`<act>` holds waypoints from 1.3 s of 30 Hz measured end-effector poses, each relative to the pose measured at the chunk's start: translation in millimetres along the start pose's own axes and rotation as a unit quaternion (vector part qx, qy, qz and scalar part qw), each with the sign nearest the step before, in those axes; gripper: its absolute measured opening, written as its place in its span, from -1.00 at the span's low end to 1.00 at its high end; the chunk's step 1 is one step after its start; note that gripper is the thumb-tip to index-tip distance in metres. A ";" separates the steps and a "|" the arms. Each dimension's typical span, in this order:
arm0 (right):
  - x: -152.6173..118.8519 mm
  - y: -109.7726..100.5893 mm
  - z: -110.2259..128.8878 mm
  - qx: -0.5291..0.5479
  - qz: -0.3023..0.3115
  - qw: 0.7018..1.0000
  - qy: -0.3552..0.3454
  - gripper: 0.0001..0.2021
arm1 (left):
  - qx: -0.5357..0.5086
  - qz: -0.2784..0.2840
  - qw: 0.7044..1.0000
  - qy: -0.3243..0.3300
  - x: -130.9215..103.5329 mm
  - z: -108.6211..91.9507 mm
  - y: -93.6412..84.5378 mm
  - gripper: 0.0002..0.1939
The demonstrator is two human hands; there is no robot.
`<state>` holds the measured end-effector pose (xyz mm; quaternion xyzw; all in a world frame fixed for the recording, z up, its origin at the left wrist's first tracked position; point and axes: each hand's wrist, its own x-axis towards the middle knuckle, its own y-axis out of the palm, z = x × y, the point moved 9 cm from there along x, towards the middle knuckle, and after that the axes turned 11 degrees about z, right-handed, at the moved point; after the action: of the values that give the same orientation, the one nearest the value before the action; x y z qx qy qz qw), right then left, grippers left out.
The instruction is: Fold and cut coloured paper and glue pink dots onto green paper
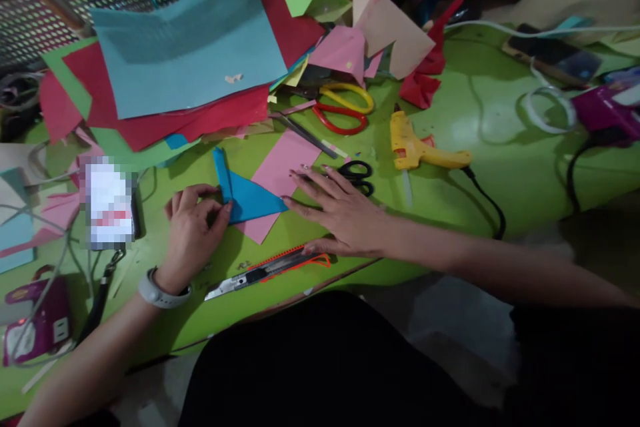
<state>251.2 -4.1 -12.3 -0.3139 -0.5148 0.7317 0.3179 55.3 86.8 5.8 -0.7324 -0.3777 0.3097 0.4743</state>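
A folded piece of blue paper [250,202] lies over a pink paper sheet [285,160] on the green table. My left hand [193,233] pinches the blue paper's left edge between thumb and fingers. Spread out flat, my right hand [345,210] touches the right tip of the blue paper and rests partly on the pink sheet. Below it lies a utility knife [260,271] with its blade out to the left, close to my right thumb. Black-handled scissors [361,177] stick out from behind my right hand.
A yellow glue gun [413,143] with a black cord lies to the right. Behind are scissors with red and yellow handles [345,107] and a pile topped by a light blue sheet [195,53]. A phone [110,203] lies left, above a purple power socket [40,320].
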 end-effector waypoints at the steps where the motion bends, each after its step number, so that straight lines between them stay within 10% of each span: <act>1: 1.0 -3.5 1.8 -0.001 -0.002 1.000 -0.005 -0.16 | -0.002 -0.001 1.000 0.002 -0.4 -0.5 0.1 -0.68; 12: 52.3 5.5 40.2 -0.016 0.022 0.994 -0.105 -0.10 | -0.003 -0.001 1.000 -0.003 -4.0 -2.2 1.7 -0.70; 39: 18.0 6.0 22.3 -0.031 0.005 0.995 -0.090 -0.16 | -0.014 -0.034 0.999 0.038 -9.1 -4.9 1.2 -0.72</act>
<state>222.0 -3.9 -14.3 -0.2592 -0.5620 0.7422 0.2572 54.8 76.5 7.3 -0.7369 -0.3885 0.2605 0.4881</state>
